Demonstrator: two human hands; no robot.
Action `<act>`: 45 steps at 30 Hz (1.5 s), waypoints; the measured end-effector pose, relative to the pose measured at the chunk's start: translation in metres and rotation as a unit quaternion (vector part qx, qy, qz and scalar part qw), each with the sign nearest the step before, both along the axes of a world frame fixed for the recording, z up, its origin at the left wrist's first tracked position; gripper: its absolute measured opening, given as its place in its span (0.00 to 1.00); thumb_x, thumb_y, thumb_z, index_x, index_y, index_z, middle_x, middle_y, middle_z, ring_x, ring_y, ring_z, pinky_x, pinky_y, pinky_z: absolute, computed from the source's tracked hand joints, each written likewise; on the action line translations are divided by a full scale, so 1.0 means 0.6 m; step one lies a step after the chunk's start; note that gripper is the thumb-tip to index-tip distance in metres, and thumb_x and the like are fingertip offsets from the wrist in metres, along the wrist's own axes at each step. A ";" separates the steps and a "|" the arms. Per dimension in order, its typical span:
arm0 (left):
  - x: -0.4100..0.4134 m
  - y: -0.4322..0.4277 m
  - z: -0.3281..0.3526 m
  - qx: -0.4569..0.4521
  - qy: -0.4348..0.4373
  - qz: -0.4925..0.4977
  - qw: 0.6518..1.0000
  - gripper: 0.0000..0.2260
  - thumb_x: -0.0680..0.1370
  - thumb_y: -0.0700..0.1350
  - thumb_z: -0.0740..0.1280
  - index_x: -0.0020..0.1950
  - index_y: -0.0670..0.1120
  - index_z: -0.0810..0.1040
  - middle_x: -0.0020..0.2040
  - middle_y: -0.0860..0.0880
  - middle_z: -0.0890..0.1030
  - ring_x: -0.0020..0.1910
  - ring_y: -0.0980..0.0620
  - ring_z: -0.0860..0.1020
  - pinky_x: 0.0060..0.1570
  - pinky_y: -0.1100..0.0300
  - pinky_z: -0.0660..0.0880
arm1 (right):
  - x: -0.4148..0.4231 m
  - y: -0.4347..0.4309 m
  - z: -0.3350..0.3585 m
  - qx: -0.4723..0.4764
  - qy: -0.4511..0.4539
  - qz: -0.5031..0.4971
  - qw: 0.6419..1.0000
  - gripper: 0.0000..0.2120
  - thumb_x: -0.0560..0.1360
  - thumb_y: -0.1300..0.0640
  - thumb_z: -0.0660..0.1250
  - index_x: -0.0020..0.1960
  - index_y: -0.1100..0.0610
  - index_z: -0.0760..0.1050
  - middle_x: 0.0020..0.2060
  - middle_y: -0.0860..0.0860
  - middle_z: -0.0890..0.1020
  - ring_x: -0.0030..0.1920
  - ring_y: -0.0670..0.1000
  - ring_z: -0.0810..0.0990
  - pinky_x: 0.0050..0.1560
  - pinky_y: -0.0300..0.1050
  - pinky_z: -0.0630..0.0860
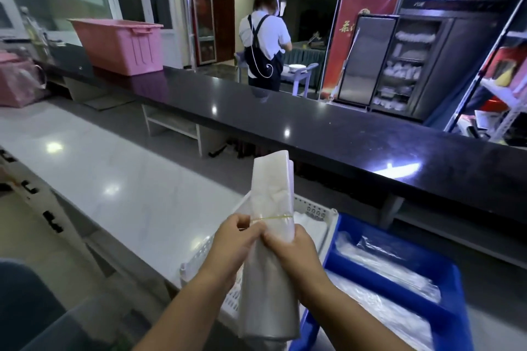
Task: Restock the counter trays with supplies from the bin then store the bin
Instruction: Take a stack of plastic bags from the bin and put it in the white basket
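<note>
**A:** What is sitting over on the far left?

**B:** A large pink plastic bin [119,43] is standing on the long glossy black surface [313,128], well apart from the hands. A pale white surface [114,179] is running along nearer the camera.

**A:** And what are the hands doing?

**B:** The left hand [233,239] is pinching the left edge of a bundle of folded clear plastic bags [271,194], right where a thin yellow rubber band [275,217] is circling it. The right hand [293,248] is gripping the same bundle just below the band, its fingers curling round the plastic. The bundle is standing roughly upright between them, in the air above the trays.

**A:** What is lying underneath?

**B:** A white perforated plastic tray [319,209] is sitting below and behind the bundle, with white bags lying inside it. Just beside it on the right, a blue plastic tray [399,286] is holding clear plastic-wrapped packs in two compartments
</note>
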State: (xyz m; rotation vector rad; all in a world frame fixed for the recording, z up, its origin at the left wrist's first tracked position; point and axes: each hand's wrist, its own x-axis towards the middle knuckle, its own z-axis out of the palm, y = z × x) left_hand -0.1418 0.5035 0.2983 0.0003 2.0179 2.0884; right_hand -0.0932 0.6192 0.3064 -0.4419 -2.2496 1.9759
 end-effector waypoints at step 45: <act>-0.196 -0.019 -0.094 -0.035 -0.064 -0.275 0.959 0.05 0.77 0.45 0.65 0.47 0.48 0.80 0.43 0.52 0.86 0.43 0.54 0.84 0.42 0.61 0.78 | -0.147 -0.016 -0.089 -0.087 -0.090 -0.194 0.973 0.16 0.78 0.50 0.61 0.46 0.64 0.74 0.38 0.57 0.80 0.37 0.52 0.80 0.39 0.47 0.78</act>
